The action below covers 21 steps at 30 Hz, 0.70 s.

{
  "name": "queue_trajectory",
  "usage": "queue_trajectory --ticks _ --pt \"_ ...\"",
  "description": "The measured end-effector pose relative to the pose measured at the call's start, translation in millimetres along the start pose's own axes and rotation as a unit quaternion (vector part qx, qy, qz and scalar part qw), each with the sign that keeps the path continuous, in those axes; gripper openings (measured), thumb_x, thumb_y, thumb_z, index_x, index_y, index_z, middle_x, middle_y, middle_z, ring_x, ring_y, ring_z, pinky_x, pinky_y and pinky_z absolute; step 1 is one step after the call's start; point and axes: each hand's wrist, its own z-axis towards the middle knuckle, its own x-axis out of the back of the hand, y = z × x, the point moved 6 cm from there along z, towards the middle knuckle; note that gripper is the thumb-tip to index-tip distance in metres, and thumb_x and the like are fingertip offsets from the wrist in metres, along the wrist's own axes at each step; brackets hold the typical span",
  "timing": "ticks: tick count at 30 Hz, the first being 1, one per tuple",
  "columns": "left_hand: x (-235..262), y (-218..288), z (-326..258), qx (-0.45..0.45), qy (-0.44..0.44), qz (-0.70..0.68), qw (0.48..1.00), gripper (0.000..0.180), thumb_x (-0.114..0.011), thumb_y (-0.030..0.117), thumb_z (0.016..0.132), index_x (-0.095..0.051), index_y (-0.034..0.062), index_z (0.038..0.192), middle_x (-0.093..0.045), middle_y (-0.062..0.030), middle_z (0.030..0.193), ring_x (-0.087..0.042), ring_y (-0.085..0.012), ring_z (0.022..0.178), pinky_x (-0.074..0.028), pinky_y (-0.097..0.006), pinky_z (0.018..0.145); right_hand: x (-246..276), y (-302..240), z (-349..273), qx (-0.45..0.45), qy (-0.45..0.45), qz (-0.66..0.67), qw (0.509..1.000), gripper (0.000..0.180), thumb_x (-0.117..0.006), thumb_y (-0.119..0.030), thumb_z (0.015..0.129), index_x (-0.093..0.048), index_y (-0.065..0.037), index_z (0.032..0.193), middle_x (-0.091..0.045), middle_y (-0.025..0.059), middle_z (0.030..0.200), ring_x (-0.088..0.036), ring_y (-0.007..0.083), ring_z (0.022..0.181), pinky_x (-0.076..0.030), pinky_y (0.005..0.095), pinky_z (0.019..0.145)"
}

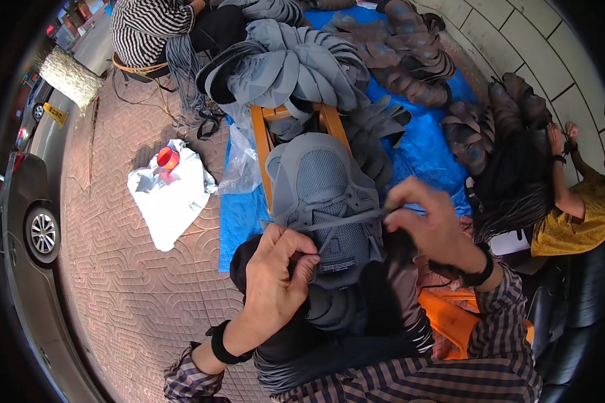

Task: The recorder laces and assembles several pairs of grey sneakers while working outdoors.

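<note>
A grey shoe upper (323, 173) with a mesh toe and tongue rests in front of me, its toe pointing away. A flat grey shoelace (346, 220) runs across its eyelets, drawn toward the right. My left hand (279, 269) is closed in a pinch at the upper's near left side, by a strand of the lace. On the right, my right hand (427, 218) pinches the other stretch of lace between thumb and fingers, just off the upper's edge. More grey uppers (333, 305) lie beneath, partly hidden by my lap.
Beyond stands a wooden stool (259, 138) piled with grey uppers (289, 64). Brown uppers (410, 54) cover a blue tarp (417, 158). A white bag (175, 208) with a red cup (168, 158) lies left. An orange plastic stool (447, 319) and two other people are nearby.
</note>
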Motion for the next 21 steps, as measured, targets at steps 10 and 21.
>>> queue_trajectory --ticks 10,21 --pt "-1.7 -19.2 11.1 0.169 -0.034 -0.217 0.961 0.006 -0.057 0.000 0.094 -0.053 0.0032 0.096 -0.054 0.0013 0.073 -0.048 -0.0044 0.059 -0.042 -0.020 0.054 -5.5 1.1 11.7 0.049 -0.012 -0.096 0.994 0.019 -0.073 -0.011 0.082 -0.061 -0.002 0.094 -0.058 0.0097 0.084 -0.060 0.0254 0.077 -0.048 0.0342 0.071" --pt "3.2 -40.8 16.6 0.167 -0.009 -0.200 0.965 0.008 -0.057 0.000 0.092 -0.052 0.0042 0.096 -0.047 0.0043 0.071 -0.043 -0.0034 0.065 -0.037 -0.021 0.059 -21.1 9.5 14.3 0.046 -0.053 -0.199 0.977 0.023 -0.072 -0.016 0.084 -0.052 -0.004 0.087 -0.059 0.0114 0.072 -0.058 0.0311 0.068 -0.043 0.0416 0.066"
